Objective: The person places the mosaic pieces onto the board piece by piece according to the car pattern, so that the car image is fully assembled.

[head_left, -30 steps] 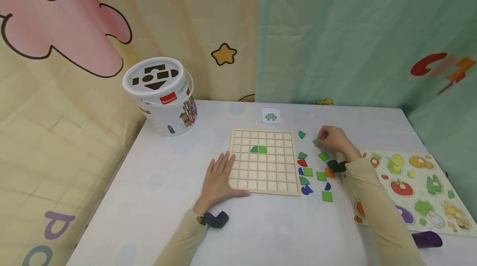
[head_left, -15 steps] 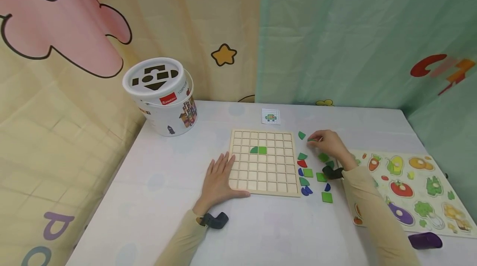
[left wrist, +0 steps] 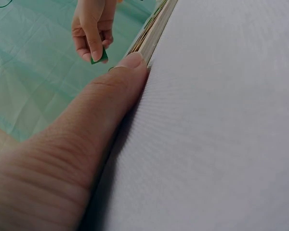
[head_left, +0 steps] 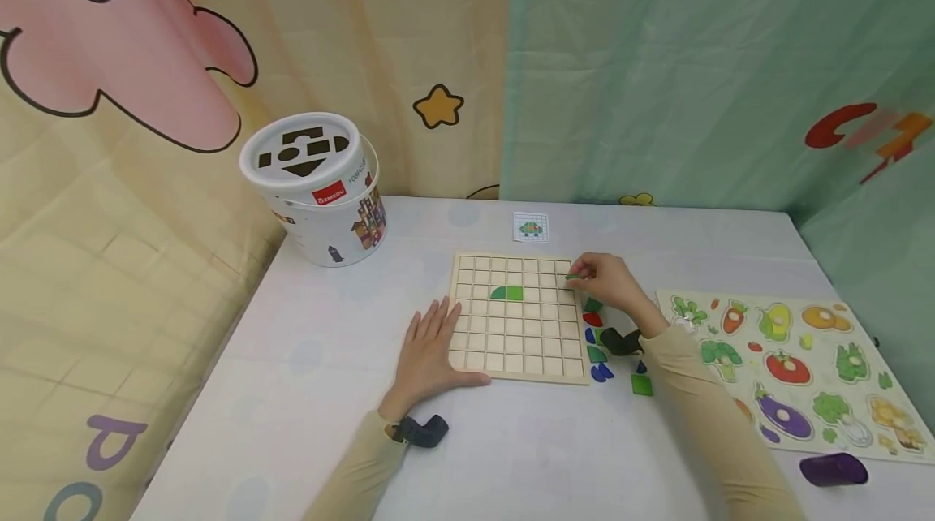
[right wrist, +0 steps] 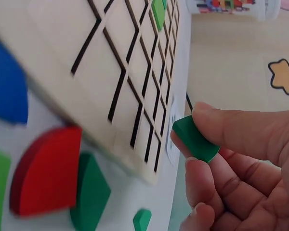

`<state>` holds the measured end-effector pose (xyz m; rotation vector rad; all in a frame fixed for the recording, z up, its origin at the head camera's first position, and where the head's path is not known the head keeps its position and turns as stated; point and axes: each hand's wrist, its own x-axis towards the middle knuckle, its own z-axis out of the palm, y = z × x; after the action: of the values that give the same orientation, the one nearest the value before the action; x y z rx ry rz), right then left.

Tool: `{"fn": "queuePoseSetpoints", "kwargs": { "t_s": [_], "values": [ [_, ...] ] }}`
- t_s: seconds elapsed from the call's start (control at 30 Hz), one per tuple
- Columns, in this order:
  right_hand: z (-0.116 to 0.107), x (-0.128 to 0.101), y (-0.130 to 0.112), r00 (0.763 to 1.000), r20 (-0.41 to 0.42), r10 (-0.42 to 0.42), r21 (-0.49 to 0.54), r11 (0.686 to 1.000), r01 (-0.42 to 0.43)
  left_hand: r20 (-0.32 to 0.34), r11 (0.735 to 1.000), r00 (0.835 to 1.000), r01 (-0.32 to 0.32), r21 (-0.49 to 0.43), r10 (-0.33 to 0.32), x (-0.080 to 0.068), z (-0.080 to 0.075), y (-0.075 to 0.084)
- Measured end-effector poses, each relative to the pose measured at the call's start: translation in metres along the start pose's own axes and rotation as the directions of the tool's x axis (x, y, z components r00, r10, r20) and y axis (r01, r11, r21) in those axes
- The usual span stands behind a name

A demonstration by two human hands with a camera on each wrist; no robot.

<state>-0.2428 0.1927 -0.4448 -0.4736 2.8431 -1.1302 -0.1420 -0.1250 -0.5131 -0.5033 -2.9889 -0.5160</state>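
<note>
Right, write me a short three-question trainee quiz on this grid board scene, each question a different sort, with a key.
1. True or false: the right hand pinches a green piece.
2. Multiple choice: the left hand A) lifts the white bucket, B) rests flat against the wooden grid board, C) holds a red piece.
3. Fill in: the pieces already set in the board are coloured ____.

Key: 1 true; 2 B; 3 green.

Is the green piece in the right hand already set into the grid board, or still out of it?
Out. The right hand pinches the green piece above the grid board.
</note>
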Motion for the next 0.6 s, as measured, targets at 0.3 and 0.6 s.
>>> {"fn": "queuePoseSetpoints", "kwargs": {
  "t_s": [0.3,0.6],
  "values": [
    [0.019,0.008,-0.014,0.999,0.02,-0.048,0.039,0.998,0.047,0.006,1.0,1.0,0.003,0.007,-0.003,0.001,0.001,0.0],
    [0.037,0.015,-0.018,0.991,0.114,-0.075,0.054,0.996,0.069,0.004,1.0,1.0,0.006,0.006,-0.006,0.0,0.001,-0.001]
  ]
}}
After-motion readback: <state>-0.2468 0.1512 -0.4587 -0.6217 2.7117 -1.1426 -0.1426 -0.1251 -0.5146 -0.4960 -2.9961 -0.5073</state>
